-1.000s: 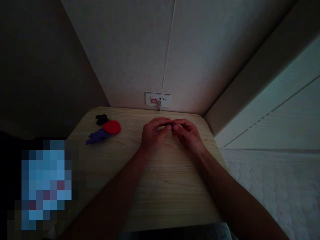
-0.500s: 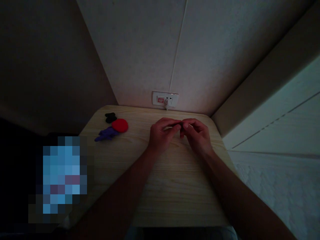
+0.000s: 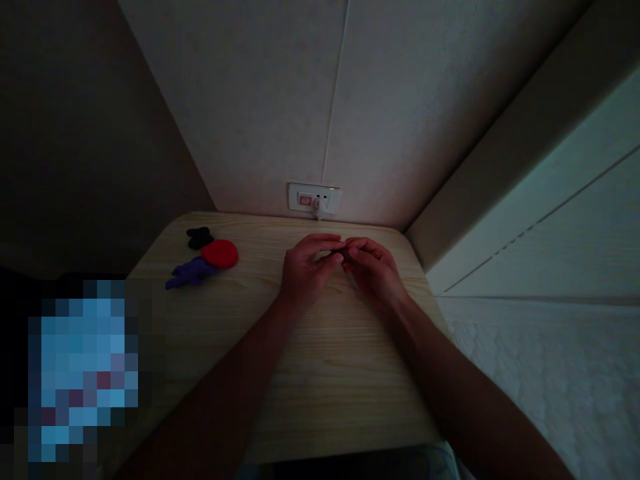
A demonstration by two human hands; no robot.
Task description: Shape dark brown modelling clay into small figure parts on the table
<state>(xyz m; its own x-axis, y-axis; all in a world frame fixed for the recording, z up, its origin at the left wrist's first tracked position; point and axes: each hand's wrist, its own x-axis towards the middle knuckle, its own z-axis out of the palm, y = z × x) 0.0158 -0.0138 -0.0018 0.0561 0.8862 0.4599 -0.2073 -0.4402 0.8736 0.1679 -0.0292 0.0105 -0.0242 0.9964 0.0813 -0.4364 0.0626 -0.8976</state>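
Note:
Over the back half of the small wooden table (image 3: 320, 373), my left hand (image 3: 305, 270) and my right hand (image 3: 376, 270) meet at the fingertips. Between them they pinch a small dark lump (image 3: 342, 253), which looks like modelling clay; fingers cover most of it. Both thumbs press on its near side. Left of my hands lies a flat red disc (image 3: 220, 254), apart from them. Its edge touches or overlaps a purple shape (image 3: 193, 272) with narrow ends. Just behind the disc rests a black lobed piece (image 3: 199, 238).
A wall socket (image 3: 314, 199) with a plug in it sits just above the table's back edge. The wall closes off the back, and a pale panel (image 3: 525, 247) rises on the right. A pixelated bluish patch (image 3: 83, 373) covers the lower left.
The camera has turned a little to the right, so everything sits further left in the picture. Both hands keep their pinch on the dark lump, with the fingers slightly shifted.

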